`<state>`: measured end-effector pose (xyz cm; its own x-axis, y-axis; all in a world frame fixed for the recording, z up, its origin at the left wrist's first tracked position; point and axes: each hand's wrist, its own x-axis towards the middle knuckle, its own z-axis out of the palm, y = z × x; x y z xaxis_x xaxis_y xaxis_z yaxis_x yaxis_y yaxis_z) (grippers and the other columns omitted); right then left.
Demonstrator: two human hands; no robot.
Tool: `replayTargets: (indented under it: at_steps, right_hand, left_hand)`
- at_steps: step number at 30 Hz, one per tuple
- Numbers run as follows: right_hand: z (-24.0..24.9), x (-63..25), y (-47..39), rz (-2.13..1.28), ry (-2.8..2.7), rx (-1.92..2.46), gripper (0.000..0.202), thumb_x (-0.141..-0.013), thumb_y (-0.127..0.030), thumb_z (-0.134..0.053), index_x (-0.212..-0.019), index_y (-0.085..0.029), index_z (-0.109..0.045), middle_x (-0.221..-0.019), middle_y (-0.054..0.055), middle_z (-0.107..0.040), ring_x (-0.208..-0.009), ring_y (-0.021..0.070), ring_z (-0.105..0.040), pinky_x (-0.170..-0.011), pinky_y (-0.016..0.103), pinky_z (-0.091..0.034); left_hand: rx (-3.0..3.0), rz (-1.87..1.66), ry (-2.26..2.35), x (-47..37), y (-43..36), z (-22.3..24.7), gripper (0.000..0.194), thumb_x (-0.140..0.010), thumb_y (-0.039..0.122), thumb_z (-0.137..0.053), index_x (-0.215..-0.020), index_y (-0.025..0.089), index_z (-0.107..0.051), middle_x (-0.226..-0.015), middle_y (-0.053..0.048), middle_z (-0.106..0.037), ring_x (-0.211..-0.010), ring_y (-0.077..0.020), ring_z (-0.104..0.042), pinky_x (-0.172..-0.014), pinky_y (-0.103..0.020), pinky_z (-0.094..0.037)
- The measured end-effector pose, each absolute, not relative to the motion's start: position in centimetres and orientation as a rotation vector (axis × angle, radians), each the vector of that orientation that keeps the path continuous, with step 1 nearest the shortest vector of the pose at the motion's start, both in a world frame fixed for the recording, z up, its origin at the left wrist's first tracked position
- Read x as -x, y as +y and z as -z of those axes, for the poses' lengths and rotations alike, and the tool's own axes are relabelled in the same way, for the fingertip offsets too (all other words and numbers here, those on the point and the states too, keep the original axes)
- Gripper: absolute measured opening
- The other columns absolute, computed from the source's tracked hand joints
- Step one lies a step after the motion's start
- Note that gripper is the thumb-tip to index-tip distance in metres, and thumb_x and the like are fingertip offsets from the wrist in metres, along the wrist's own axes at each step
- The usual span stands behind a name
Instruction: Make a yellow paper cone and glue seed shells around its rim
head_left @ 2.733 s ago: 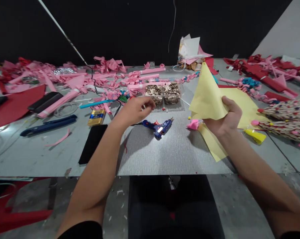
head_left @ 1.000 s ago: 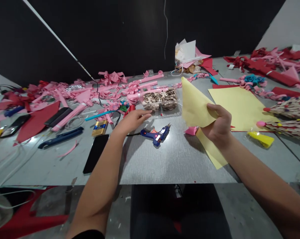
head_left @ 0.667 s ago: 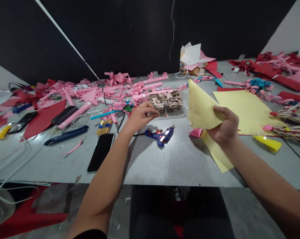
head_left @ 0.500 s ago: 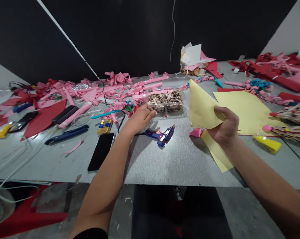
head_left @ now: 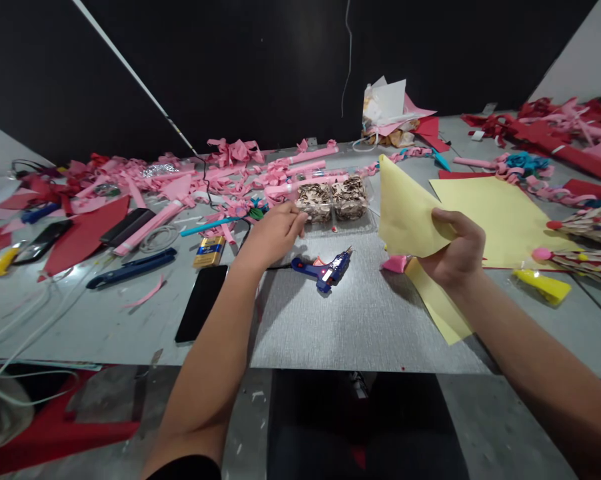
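Note:
My right hand [head_left: 458,250] grips a folded sheet of yellow paper [head_left: 408,210], thumb in front and fingers behind, held up over the table. Below it a narrower yellow paper piece [head_left: 443,310] and a small pink piece [head_left: 394,264] show. My left hand [head_left: 273,233] is low over the table with its fingers curled together, at the left front of a clear plastic tray [head_left: 365,223] of brown-and-cream pieces [head_left: 349,199]. What its fingertips hold, if anything, is hidden. Between my hands lies a blue glue gun [head_left: 325,270] with a red light.
A phone [head_left: 202,303], a gold-and-blue box [head_left: 209,252] and a dark blue tool [head_left: 130,269] lie left. Pink paper scraps [head_left: 230,180] heap along the back. At right are a large yellow sheet [head_left: 500,220], a yellow-handled item [head_left: 543,287] and red-tipped paper cones [head_left: 590,230].
My left hand has shifted slightly left and its fingers are curled closer together; the red piece beside it is now covered. My right hand keeps the yellow paper in nearly the same place.

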<state>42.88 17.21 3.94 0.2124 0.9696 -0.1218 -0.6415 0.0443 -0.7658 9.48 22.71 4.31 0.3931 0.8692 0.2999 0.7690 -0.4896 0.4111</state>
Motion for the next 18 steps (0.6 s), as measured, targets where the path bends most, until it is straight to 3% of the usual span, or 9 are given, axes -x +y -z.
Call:
replayTargets:
  at_steps: [2,8,11,15,18]
  right_hand:
    - [-4.0,-42.8,17.2,-1.317,-0.497,0.824,0.034,-0.065,-0.032,-0.087,-0.096,-0.02,-0.08,-0.093,0.01,-0.084,-0.101,0.0392,-0.08,-0.088,0.055,-0.071]
    - [-4.0,-42.9,17.2,-1.33,-0.519,0.862,0.032,-0.063,-0.034,-0.085,-0.093,-0.022,-0.079,-0.091,0.01,-0.082,-0.101,0.0407,-0.08,-0.085,0.056,-0.071]
    - [-4.0,-43.1,17.2,-1.328,-0.518,0.855,0.031,-0.065,-0.033,-0.085,-0.093,-0.023,-0.079,-0.093,0.008,-0.082,-0.098,0.0383,-0.079,-0.084,0.055,-0.071]
    - [-4.0,-43.1,17.3,-1.315,-0.523,0.844,0.03,-0.066,-0.033,-0.085,-0.094,-0.022,-0.08,-0.095,0.008,-0.082,-0.092,0.036,-0.078,-0.084,0.056,-0.07]
    - [-4.2,-43.1,17.2,-1.312,-0.506,0.865,0.032,-0.064,-0.032,-0.085,-0.094,-0.021,-0.081,-0.095,0.008,-0.083,-0.09,0.0347,-0.078,-0.085,0.055,-0.07]
  left_hand:
    - [-2.419,-0.632,1.573,-9.6,22.5,-4.4,0.06,-0.119,0.051,-0.04,-0.08,0.021,-0.075,-0.113,-0.012,-0.075,-0.106,-0.0312,-0.072,-0.104,-0.047,-0.055]
    - [-2.459,-0.607,1.552,-9.1,22.4,-4.6,0.03,-0.111,0.04,-0.056,-0.111,0.023,-0.08,-0.134,-0.011,-0.076,-0.121,-0.0302,-0.072,-0.104,-0.042,-0.055]
    - [-2.454,-0.629,1.561,-9.5,22.1,-5.1,0.034,-0.111,0.04,-0.054,-0.093,0.021,-0.076,-0.128,-0.012,-0.075,-0.117,-0.0289,-0.072,-0.098,-0.04,-0.055]
    - [-2.351,-0.566,1.674,-10.1,21.6,-5.8,0.063,-0.115,0.058,-0.048,-0.069,0.02,-0.068,-0.112,-0.01,-0.078,-0.098,-0.0268,-0.072,-0.087,-0.041,-0.051]
    - [-2.298,-0.524,1.707,-9.9,21.7,-5.8,0.06,-0.115,0.06,-0.051,-0.081,0.021,-0.081,-0.118,-0.008,-0.081,-0.1,-0.0273,-0.074,-0.087,-0.041,-0.05]
